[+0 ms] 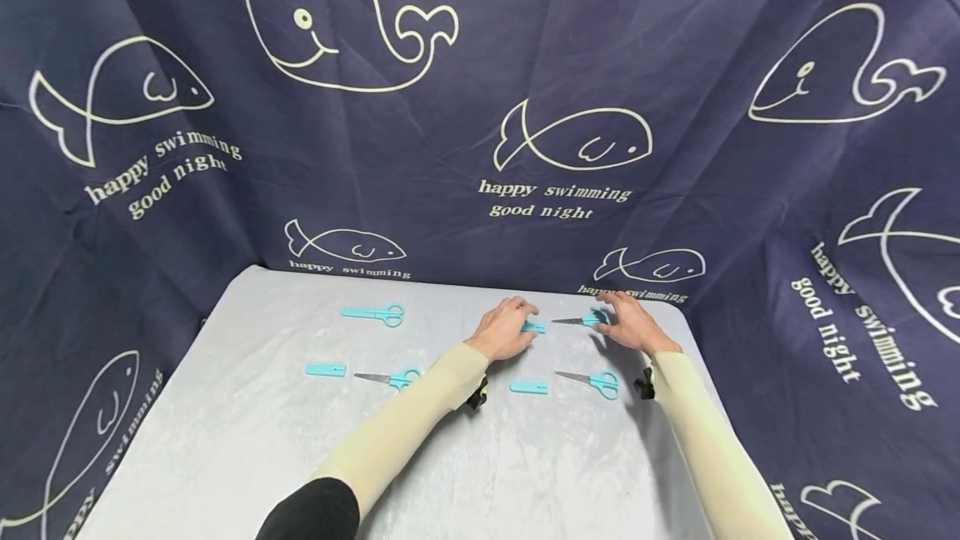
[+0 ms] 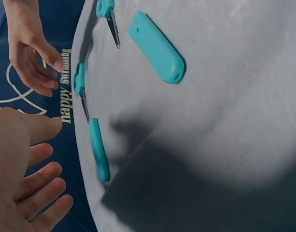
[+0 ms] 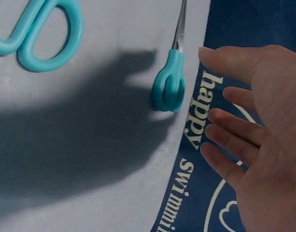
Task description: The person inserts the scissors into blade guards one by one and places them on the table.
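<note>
My left hand (image 1: 506, 329) hovers over a turquoise scissors cover (image 1: 534, 327) near the back of the table; in the left wrist view its fingers are loosely bent, apart from the cover (image 2: 99, 150). To the right, my right hand (image 1: 628, 323) reaches over the turquoise handles of a pair of scissors (image 1: 585, 320), whose bare blades point left toward that cover. Seen in the right wrist view, the scissors (image 3: 169, 87) lie on the cloth, with the thumb and relaxed fingers beside the handles and nothing between them.
Nearer the front lie a second cover (image 1: 528, 387) and bare scissors (image 1: 602, 383). On the left are another cover (image 1: 326, 370), bare scissors (image 1: 397, 378) partly behind the left sleeve, and covered scissors (image 1: 372, 313). A dark printed curtain (image 1: 450, 148) surrounds the light table (image 1: 450, 473).
</note>
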The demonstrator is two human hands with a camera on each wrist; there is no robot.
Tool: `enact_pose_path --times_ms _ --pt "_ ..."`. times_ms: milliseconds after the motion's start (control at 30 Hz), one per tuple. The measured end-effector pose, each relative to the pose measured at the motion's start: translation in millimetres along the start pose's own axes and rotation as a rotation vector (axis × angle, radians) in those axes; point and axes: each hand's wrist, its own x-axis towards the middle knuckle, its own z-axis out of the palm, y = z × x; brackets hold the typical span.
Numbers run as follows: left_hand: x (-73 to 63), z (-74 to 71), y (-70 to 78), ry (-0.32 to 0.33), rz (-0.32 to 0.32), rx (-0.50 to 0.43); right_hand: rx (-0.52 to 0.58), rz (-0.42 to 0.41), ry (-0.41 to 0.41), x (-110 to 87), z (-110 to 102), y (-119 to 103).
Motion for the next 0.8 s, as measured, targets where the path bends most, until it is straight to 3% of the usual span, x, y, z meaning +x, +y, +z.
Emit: enact_pose_path --times_ms 533,800 --pt "10.3 10.8 -8.1 0.025 -0.024 0.081 -0.043 -0.04 -0.062 14.0 -1.5 0.7" --pt "17.0 12.1 -4.3 0.019 -0.003 0.094 -0.043 -0.055 -0.081 17.0 -1.9 0.4"
